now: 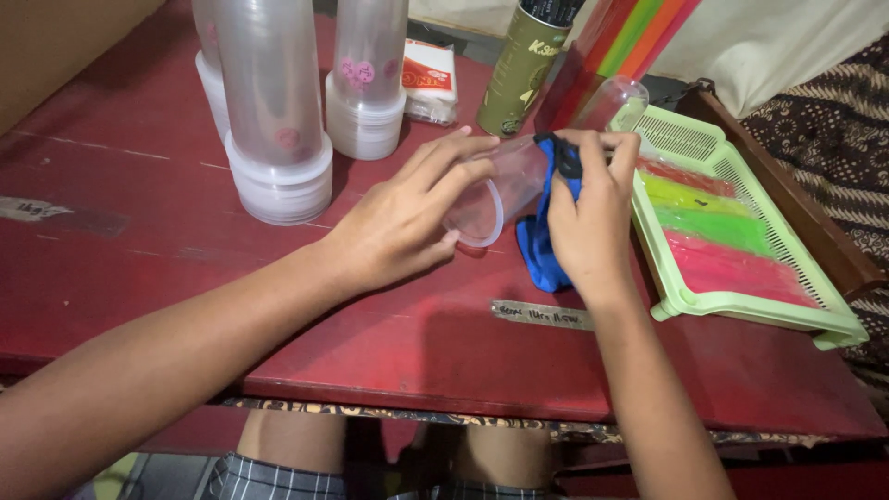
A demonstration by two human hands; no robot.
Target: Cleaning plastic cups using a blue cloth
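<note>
Item: clear plastic cup [505, 185], lying sideways above the red tabletop [370, 333], long axis left-right, rim toward our left hand [407, 218], which curls around it; our right hand [588, 218] pinches a blue cloth [540, 250] against its base

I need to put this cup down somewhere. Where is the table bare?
Bare red table lies left of the left hand, before the cup stacks, and along the near edge. It is crowded behind the hands and right, at the green tray.
</note>
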